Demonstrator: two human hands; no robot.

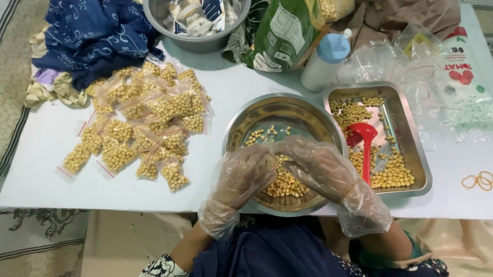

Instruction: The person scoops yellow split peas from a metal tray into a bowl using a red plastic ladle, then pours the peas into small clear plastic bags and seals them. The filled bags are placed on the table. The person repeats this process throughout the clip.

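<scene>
White surface (pixel 52 141) spans the view, with patterned floor covering visible at the left edge; I read the layout from the head camera as follows. Near centre stands a round steel bowl (pixel 258 114) holding a heap of yellow chickpeas (pixel 286 184); both of my hands work over its near rim, each in a clear plastic glove. My left hand (pixel 245 174) is curled inward at the bowl's near-left rim; my right hand (pixel 320 166) arches over the chickpeas, fingertips meeting those of the left hand; something small sits pinched between the two grips, but the gloves blur it, so I cannot tell what it is or how firmly either grip is closed. Just right of the bowl lies a rectangular steel tray (pixel 417 162) with more chickpeas and a red scoop (pixel 365 141) resting in it. Left of the bowl, a cluster of small filled bags (pixel 142 123) lies on the surface. Far left: a blue cloth (pixel 93 29); far centre: a grey basin (pixel 158 10) of sachets, a green packet (pixel 282 29), and a white bottle (pixel 324 61) with a blue cap; near right edge: rubber bands (pixel 479 181).
</scene>
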